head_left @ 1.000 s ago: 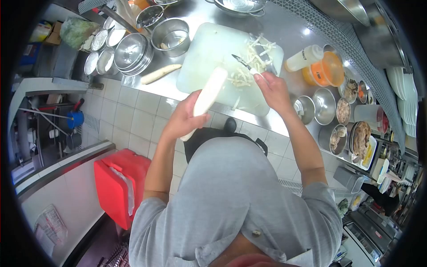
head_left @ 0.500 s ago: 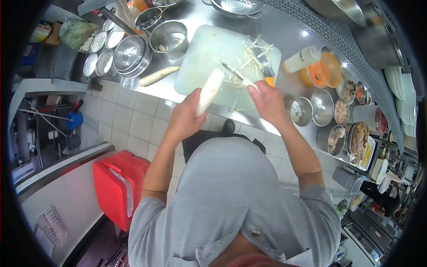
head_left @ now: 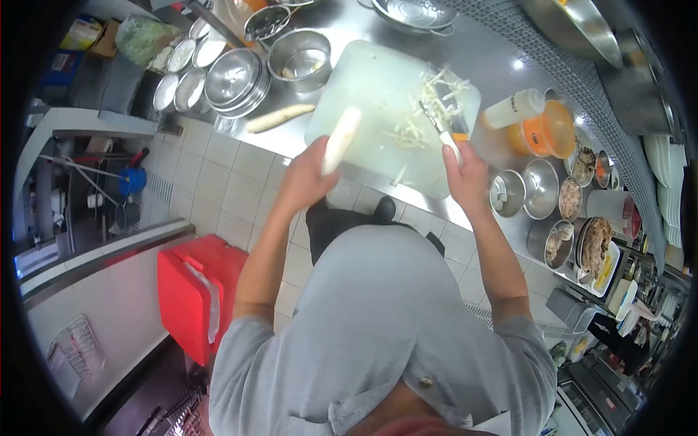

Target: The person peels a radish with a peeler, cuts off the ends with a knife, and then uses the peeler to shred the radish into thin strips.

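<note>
My left hand (head_left: 309, 174) is wrapped round the lower end of a pale root vegetable (head_left: 342, 138), which tilts upward over the near left part of the translucent cutting board (head_left: 349, 80). In my right hand (head_left: 467, 174) is a peeler (head_left: 441, 127) with a white handle, its metal end over the right part of the board. Pale strips (head_left: 411, 134) lie scattered on the board, with more heaped toward its far right. A dark blade with an orange end (head_left: 460, 136) lies partly under them. Another root (head_left: 280, 118) rests on the steel counter, left of the board.
Stacked steel bowls (head_left: 234, 78) and a pot (head_left: 299, 59) stand left of the board. To the right are a squeeze bottle (head_left: 515, 109), an orange tub (head_left: 542, 131) and several bowls of food. A red bin (head_left: 200, 298) stands on the floor at left.
The peeler in my right hand has moved right, away from the root in my left hand. The two hands are farther apart. The whole view has shifted slightly.
</note>
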`<state>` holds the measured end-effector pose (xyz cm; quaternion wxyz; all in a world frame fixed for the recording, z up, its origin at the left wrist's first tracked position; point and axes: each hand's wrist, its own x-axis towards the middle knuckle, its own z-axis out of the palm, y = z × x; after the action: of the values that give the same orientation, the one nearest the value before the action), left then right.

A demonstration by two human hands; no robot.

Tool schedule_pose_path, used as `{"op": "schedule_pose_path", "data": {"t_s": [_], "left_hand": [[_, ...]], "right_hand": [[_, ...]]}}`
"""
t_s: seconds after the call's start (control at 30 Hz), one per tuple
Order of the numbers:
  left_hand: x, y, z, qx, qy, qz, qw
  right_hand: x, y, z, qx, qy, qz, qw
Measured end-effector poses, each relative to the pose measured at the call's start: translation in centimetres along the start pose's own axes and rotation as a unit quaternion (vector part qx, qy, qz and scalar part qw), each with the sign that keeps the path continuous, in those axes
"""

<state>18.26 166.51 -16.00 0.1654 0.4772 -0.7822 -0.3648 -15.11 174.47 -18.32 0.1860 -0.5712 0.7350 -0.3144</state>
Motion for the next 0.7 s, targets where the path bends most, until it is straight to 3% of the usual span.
{"op": "schedule_pose_path", "data": {"t_s": [0.03,0.07,0.17,0.27,0.3,0.37,0.47,0.5,0.57,0.7], "left_hand": [[1.2,-0.4,0.6,0.029,-0.014,-0.015,0.999],[3.0,-1.2,1.2,0.060,-0.024,-0.026,0.998],[8.4,-3.1,3.4,0.141,-0.005,-0.004,0.990],[12.7,-2.6,4.8,0.151,-0.031,-0.086,0.984],[13.2,-3.6,4.7,0.160,0.004,-0.060,0.985],[13.7,-6.3,4.8,0.171,0.063,0.003,0.983],[11.2,-10.1,-0.5,0.243,0.102,0.041,0.964],[10.1,-12.8,-1.7,0.293,0.133,0.117,0.940],[8.4,-15.4,-2.9,0.379,0.069,0.005,0.923],[7.9,-16.6,-3.2,0.467,0.066,0.027,0.881]], "right_hand": [[-0.1,0.6,0.0,0.010,-0.010,0.001,1.000],[0.0,3.9,1.5,-0.065,-0.070,0.023,0.995],[-0.4,2.6,1.7,0.035,-0.026,0.046,0.998],[-0.7,0.2,1.1,0.073,-0.053,0.075,0.993],[-0.6,0.1,1.3,0.062,-0.055,0.072,0.994],[-1.3,1.1,1.4,0.035,-0.052,0.078,0.995],[-2.4,2.8,1.2,-0.050,0.001,0.069,0.996],[-2.4,3.7,1.6,-0.060,0.030,0.076,0.995],[-1.3,5.3,2.6,-0.080,0.086,0.085,0.990],[1.6,4.1,4.5,-0.090,0.056,0.014,0.994]]}}
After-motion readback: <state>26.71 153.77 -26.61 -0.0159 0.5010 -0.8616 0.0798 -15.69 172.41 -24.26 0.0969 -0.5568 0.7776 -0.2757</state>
